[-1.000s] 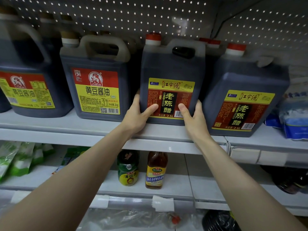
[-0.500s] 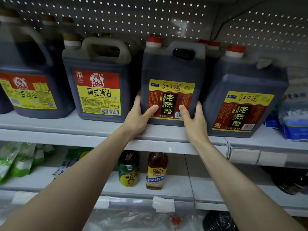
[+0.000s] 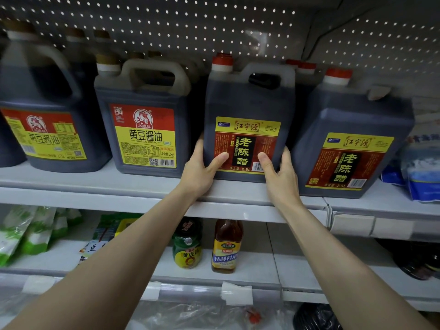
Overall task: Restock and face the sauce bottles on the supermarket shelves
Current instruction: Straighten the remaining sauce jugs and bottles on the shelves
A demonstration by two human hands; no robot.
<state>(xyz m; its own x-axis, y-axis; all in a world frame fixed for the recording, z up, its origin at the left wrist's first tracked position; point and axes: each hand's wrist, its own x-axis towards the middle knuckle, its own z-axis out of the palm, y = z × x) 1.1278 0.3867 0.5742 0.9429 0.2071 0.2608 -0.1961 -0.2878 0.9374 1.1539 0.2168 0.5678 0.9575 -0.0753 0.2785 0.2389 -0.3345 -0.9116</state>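
1. At the left of the upper shelf (image 3: 95, 186) stand the far-left soy jug (image 3: 47, 134) and the second soy jug (image 3: 145, 134); the second faces square to the front and gives a line to match
2. The left hand (image 3: 200, 175) grips the lower left corner of the middle vinegar jug (image 3: 247, 103), with the thumb pressed flat on the front label and the fingers curled round the side; the gap to the second soy jug is narrow, so the knuckles need care
3. The middle vinegar jug stands upright on the upper shelf near its front edge, label forward; the step in hand looks like facing it, and sliding beats lifting, since a full jug is probably heavy and its base should not overhang the lip
4. The right hand (image 3: 283, 179) mirrors that grip on the lower right corner, thumb on the label by the barcode, fingers tucked round the side; even pressure from both hands should stop the jug twisting
5. The right vinegar jug (image 3: 352, 129) sits just beside it and looks angled, though the wide lens may exaggerate this; it is probably next to square up
6. A blue bag (image 3: 423, 172) lies at the far right
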